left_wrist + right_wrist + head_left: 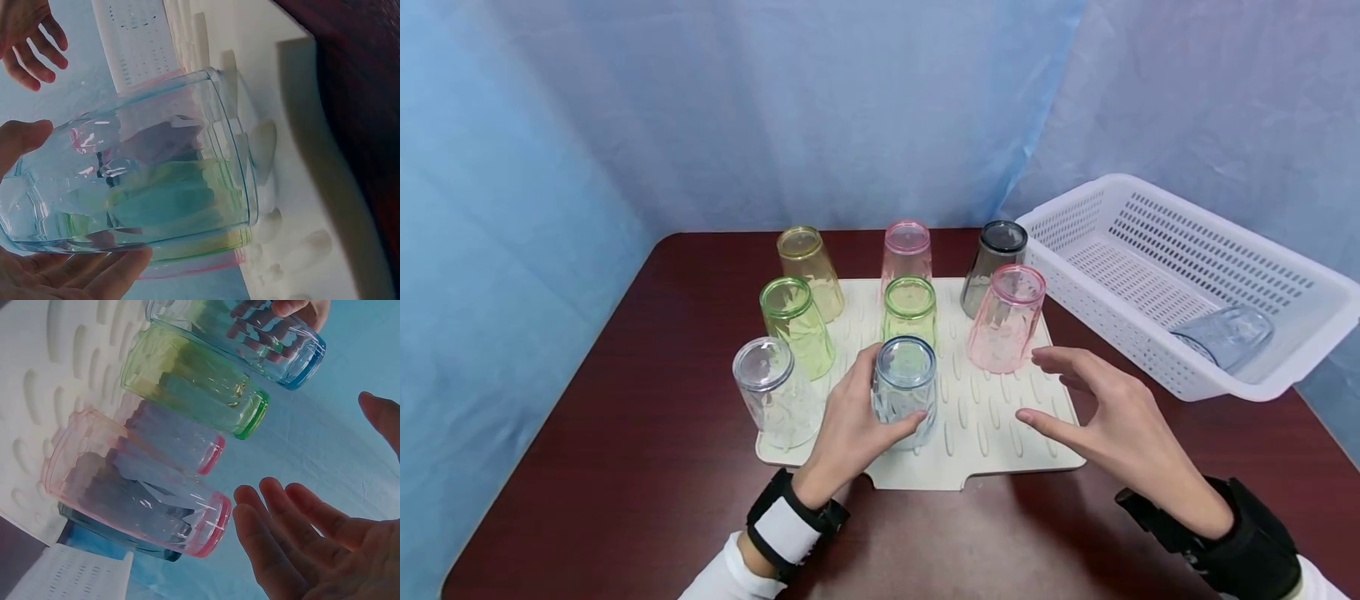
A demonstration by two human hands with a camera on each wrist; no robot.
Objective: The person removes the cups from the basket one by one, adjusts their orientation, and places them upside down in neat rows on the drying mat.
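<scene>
My left hand [853,421] holds a light blue glass [907,387] that is upside down at the front middle of a white draining mat [1022,450]. Its thumb is on the near side and its fingers go round the left side. In the left wrist view the glass's rim [240,150] is at the mat's ridges. My right hand [1108,408] hovers over the mat's right side with thumb and fingers spread, holding nothing. Nearest to it is an upturned pink glass [1006,321]; in the right wrist view a gap separates my fingertips [242,495] from that glass.
More upturned glasses stand on the mat: clear [775,392], green [797,329], another green [910,312], yellow [811,271], pink [907,254] and dark grey [996,267]. A white basket [1097,321] at the right holds a bluish glass [1228,333] lying on its side. Blue cloth [850,108] hangs behind.
</scene>
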